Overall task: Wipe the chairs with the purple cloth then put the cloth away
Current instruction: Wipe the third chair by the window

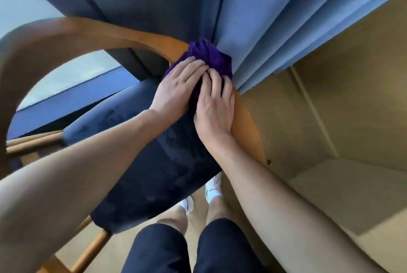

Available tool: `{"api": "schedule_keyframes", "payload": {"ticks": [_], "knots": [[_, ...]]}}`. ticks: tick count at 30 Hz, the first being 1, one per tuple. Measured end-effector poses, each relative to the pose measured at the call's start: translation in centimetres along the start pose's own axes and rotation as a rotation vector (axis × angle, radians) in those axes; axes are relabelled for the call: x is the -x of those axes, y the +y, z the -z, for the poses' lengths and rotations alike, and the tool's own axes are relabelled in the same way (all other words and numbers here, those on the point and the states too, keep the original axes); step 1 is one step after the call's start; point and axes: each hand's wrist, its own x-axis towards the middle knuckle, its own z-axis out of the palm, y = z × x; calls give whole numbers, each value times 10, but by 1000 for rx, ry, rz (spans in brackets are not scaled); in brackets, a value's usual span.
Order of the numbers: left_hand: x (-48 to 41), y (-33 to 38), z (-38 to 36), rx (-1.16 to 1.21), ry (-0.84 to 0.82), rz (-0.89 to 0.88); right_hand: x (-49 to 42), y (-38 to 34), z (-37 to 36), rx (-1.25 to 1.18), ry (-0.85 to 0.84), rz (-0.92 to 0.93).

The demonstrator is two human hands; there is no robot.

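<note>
The purple cloth (pixel 209 57) is bunched up on the curved wooden rail (pixel 141 37) of a chair (pixel 158 162), at the spot where the rail bends down toward the seat. It presses right up against the blue curtain (pixel 275 37) hanging just behind the rail. Both hands lie on the cloth. The left hand (pixel 176 90) rests flat on its near-left side, fingers stretched out together and palm down, pressing the fabric against the rail rather than closing around it. The right hand (pixel 214 105) sits just beside it, touching it, with the fingers bent and their tips dug into the folds of the cloth, pinching it. Below the hands, a dark strip of the cloth runs down between them, though it merges with the dark blue padded seat and its edge cannot be made out. The rail sweeps in a wide arc away from the cloth toward the left, blurred near the camera. Under the seat, wooden chair legs (pixel 88 248) reach a light wooden floor (pixel 330 195). Beneath the rail, the person's white shoes (pixel 212 187) and dark shorts (pixel 198 248) are visible.
</note>
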Motion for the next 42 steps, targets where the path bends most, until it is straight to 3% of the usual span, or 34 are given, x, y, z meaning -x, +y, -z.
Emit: {"api": "schedule_keyframes", "payload": {"ticks": [9, 14, 19, 29, 35, 42], "knots": [[63, 129, -28, 134, -146, -264, 148, 65, 39, 73, -81, -308], [82, 152, -40, 36, -108, -359, 175, 76, 37, -22, 33, -231], [69, 119, -31, -16, -32, -262, 140, 58, 17, 148, -69, -194], [6, -11, 6, -166, 78, 56, -19, -2, -23, 78, -43, 141], [3, -70, 27, -281, 151, 272, -90, -43, -47, 22, -112, 401], [36, -104, 47, -439, 338, 374, -117, -81, -73, -35, 108, 798]]}}
